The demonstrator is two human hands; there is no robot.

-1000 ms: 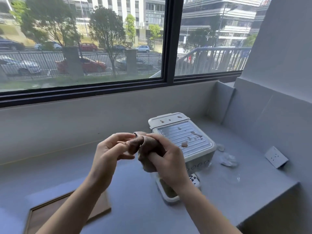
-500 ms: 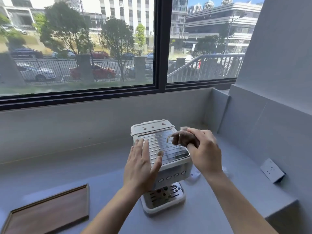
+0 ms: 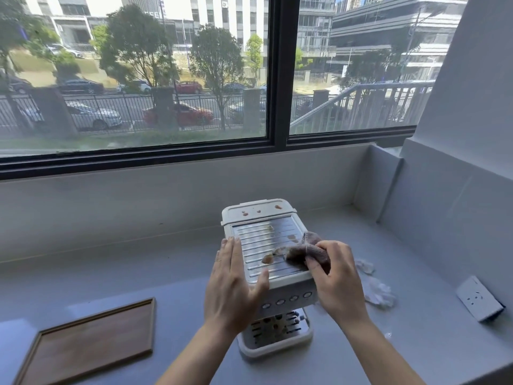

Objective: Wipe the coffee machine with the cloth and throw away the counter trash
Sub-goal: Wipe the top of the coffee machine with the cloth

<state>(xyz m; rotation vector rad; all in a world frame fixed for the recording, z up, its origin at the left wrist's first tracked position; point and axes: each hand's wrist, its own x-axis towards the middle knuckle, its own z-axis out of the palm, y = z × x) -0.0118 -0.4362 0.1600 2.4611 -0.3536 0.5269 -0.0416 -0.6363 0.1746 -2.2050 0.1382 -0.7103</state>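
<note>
- Coffee machine (image 3: 273, 276): centre of the frame, on the counter (image 3: 125, 276). Brown spots show on its ridged metal top and on the white strip behind that.
- Left hand (image 3: 231, 284): yours, open and flat, pressed on the machine's left edge. A second ago it was shaping the cloth; now it steadies the machine.
- Right hand (image 3: 337, 282): closed around the bunched cloth (image 3: 304, 251), which has come down from mid-air onto the right side of the metal top.
- Judgement: wiping has only just begun; most spots are untouched.
- Trash (image 3: 377, 290): crumpled clear wrappers, right of the machine, not yet collected.
- Wooden tray (image 3: 91, 345): lower left, well apart.
- Socket (image 3: 478, 301): far right, on the wall.
</note>
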